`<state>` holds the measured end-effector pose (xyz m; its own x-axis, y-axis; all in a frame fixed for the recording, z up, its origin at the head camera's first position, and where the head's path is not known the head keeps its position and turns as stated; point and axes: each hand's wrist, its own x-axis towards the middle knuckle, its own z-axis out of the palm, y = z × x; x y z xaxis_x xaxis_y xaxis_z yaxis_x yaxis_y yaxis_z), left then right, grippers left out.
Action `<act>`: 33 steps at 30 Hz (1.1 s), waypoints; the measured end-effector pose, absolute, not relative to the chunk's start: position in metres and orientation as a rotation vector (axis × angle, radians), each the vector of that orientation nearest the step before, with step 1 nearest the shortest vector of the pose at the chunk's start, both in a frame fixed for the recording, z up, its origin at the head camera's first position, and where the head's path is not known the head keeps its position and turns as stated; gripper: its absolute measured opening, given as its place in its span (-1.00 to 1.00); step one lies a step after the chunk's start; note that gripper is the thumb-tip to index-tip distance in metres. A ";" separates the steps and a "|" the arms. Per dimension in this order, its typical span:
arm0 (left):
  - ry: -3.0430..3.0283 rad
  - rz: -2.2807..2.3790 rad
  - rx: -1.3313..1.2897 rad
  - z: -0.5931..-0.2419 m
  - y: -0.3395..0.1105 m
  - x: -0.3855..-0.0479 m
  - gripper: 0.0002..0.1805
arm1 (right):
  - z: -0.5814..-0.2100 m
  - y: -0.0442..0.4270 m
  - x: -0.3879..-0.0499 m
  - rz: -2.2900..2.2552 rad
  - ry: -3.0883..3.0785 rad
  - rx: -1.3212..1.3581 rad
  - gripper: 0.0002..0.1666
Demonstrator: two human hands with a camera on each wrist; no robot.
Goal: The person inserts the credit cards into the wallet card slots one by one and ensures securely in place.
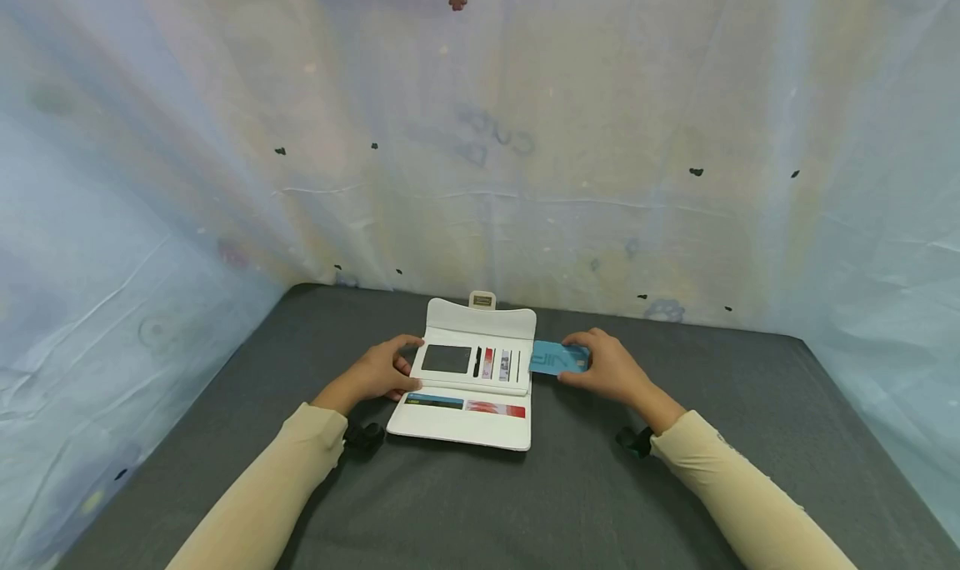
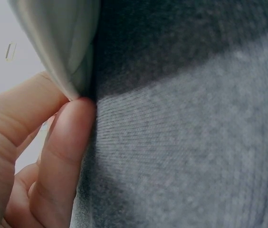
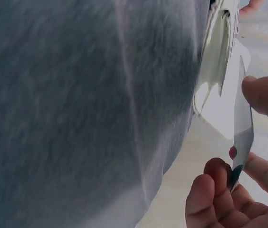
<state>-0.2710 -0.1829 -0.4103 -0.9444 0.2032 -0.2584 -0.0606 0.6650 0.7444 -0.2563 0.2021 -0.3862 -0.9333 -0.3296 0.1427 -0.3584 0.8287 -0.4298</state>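
Note:
A white wallet (image 1: 450, 424) lies unfolded on the dark table, with cards in its slots and a dark window pocket (image 1: 447, 359). My left hand (image 1: 382, 370) pinches the wallet's left edge; in the left wrist view the thumb and a finger (image 2: 67, 142) meet on the wallet's edge (image 2: 62, 42). On the other side, my right hand (image 1: 611, 368) holds a blue card (image 1: 553, 357) by its right end. The card's left end is at the wallet's right edge. Seen from the right wrist, the card (image 3: 243, 123) sits between thumb and fingers, near the layered wallet side (image 3: 217, 57).
The table (image 1: 585, 487) is covered with dark grey cloth. Behind it and at both sides hangs a pale patterned curtain (image 1: 600, 137). The wallet's clasp tab (image 1: 482, 300) points toward the back edge of the table. Dark straps (image 1: 636, 441) hang at the wrists.

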 end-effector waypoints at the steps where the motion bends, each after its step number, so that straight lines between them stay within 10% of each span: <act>1: 2.561 1.165 0.115 -0.411 -0.183 -0.271 -0.15 | -0.387 0.200 -0.256 0.711 -2.946 0.551 -0.36; 33: 2.570 1.159 0.133 -0.408 -0.182 -0.269 -0.17 | -0.387 0.177 -0.251 0.714 -2.903 0.503 -0.34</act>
<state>-0.2690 -0.1817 -0.4077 -0.9453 0.2124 -0.2477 -0.0451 0.6668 0.7438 -0.2506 0.1767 -0.3874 -0.9391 -0.2908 0.1830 -0.3425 0.8345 -0.4316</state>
